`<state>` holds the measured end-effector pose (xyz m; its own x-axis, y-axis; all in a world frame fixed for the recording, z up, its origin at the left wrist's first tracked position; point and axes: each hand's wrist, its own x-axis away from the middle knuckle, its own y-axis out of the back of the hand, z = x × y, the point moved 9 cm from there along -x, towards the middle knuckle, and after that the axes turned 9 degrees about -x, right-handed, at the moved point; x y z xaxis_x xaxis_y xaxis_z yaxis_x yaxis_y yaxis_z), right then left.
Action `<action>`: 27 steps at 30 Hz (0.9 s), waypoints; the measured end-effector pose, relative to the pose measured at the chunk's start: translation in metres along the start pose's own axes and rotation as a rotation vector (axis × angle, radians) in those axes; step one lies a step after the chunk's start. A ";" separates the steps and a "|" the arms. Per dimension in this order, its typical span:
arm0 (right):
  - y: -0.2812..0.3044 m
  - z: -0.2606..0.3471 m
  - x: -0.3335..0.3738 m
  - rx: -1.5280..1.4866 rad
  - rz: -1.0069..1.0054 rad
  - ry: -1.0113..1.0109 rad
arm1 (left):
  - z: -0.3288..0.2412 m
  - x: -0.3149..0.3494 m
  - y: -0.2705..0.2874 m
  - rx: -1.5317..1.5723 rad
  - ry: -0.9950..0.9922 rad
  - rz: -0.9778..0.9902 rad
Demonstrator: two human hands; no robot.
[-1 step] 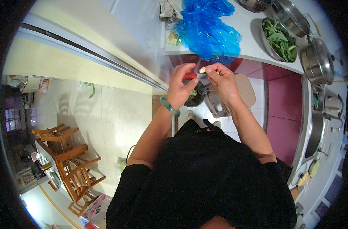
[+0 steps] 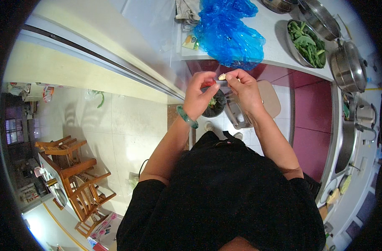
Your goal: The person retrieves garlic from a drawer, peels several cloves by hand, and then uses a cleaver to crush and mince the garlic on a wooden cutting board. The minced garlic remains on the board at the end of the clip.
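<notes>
My left hand (image 2: 198, 94), with a green bangle at the wrist, is raised above the floor in front of the counter. Its curled fingers close on a small red object (image 2: 208, 83), mostly covered and too blurred to name. Close beside it, my right hand (image 2: 244, 90) pinches a small pale-yellow piece (image 2: 222, 77), possibly a garlic clove, between thumb and forefinger. The fingertips of both hands nearly meet. Below them stands a dark bin (image 2: 212, 109) with green scraps inside.
A crumpled blue plastic bag (image 2: 231, 37) lies on the white counter (image 2: 274, 50). To its right are a metal bowl of leafy greens (image 2: 307, 44) and a lidded steel pot (image 2: 348, 67). A beige stool-like top (image 2: 268, 98) is below, right. Wooden chairs (image 2: 84, 188) stand far left.
The fingers of my left hand have curled slightly, and less of the red object shows. My right hand and the pale piece stay almost in place.
</notes>
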<state>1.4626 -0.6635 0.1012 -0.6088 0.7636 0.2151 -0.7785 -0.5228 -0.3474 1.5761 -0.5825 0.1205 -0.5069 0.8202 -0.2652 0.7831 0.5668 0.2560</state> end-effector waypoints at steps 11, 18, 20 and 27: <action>-0.029 0.049 0.026 0.644 0.093 0.509 | 0.006 0.006 -0.019 0.072 0.163 0.400; -0.017 0.021 0.018 0.132 0.077 0.149 | -0.003 0.007 -0.020 0.143 0.113 0.427; -0.017 0.004 0.016 -0.077 0.084 -0.054 | -0.001 0.006 -0.020 0.164 0.131 0.449; -0.026 -0.013 0.015 -0.403 0.187 -0.266 | 0.004 0.010 -0.021 0.457 0.306 0.523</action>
<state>1.4760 -0.6331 0.1016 -0.7904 0.5209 0.3225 -0.5642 -0.4137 -0.7145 1.5563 -0.5870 0.1085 -0.0537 0.9959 0.0722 0.9865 0.0641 -0.1508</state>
